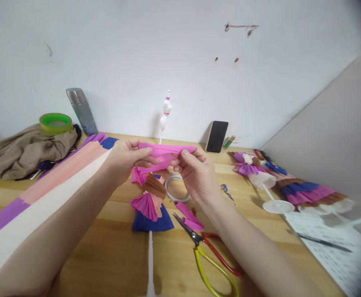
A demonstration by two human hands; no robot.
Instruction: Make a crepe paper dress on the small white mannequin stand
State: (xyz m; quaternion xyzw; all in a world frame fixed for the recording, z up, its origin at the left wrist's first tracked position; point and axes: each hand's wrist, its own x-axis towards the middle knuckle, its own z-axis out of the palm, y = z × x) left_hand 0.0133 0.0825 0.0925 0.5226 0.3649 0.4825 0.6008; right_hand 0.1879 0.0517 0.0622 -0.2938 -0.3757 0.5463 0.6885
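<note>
A folded strip of pink crepe paper [164, 156] is stretched between my two hands above the table. My left hand [127, 160] pinches its left end, and my right hand [197, 171] grips the right end between thumb and fingers. Below lies a small doll-like figure on a white stick, with a blue paper skirt [154, 218], a pleated magenta piece [145, 207] and a brown pleated piece [155, 186]. A roll of white tape [178, 199] rests beside it, partly behind my right hand. Scissors [195, 238] with one red and one yellow handle lie blades apart near my right forearm.
Long crepe paper sheets [59, 175] run along the left, by a cloth [22, 148] bearing green tape [55, 123]. A flask [83, 111], a white figure on a stick [166, 108] and a phone [217, 137] stand near the wall. Finished-looking paper dresses [310, 192] lie right.
</note>
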